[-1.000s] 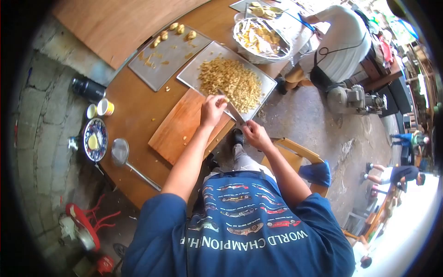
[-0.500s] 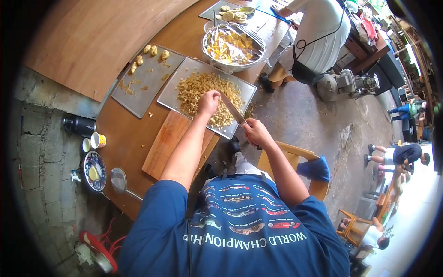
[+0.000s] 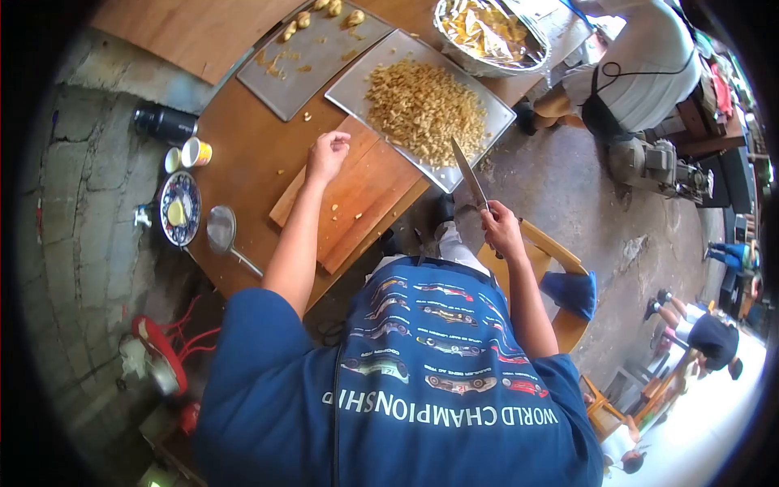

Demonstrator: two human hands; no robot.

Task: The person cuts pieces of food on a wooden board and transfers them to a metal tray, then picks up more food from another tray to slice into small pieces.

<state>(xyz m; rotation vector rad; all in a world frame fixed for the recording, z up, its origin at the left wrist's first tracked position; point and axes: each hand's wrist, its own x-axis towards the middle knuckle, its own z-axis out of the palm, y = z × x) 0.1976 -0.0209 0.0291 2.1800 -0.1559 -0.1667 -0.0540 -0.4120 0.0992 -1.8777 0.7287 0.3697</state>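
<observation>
My right hand (image 3: 503,230) grips a kitchen knife (image 3: 469,177) by its handle, the blade pointing up toward the tray's near corner. Chopped pale pieces (image 3: 422,105) are heaped on a metal tray (image 3: 347,94). My left hand (image 3: 328,156) hovers over the far left part of a wooden cutting board (image 3: 361,191), fingers loosely curled and apart, with nothing visible in them. A few small bits lie on the board, whose far edge meets the tray.
A second tray (image 3: 284,89) holds several peeled pieces and scraps. Beyond is a plastic-covered bowl (image 3: 491,36). At left are a strainer (image 3: 221,230), a patterned plate (image 3: 179,199), cups (image 3: 195,152) and a black flask (image 3: 165,124). A wooden chair (image 3: 564,253) and a co-worker (image 3: 649,61) are on the right.
My left hand has moved from the knife blade over the tray back to above the board. My right hand has drawn the knife right, away from the heap. The view has shifted too.
</observation>
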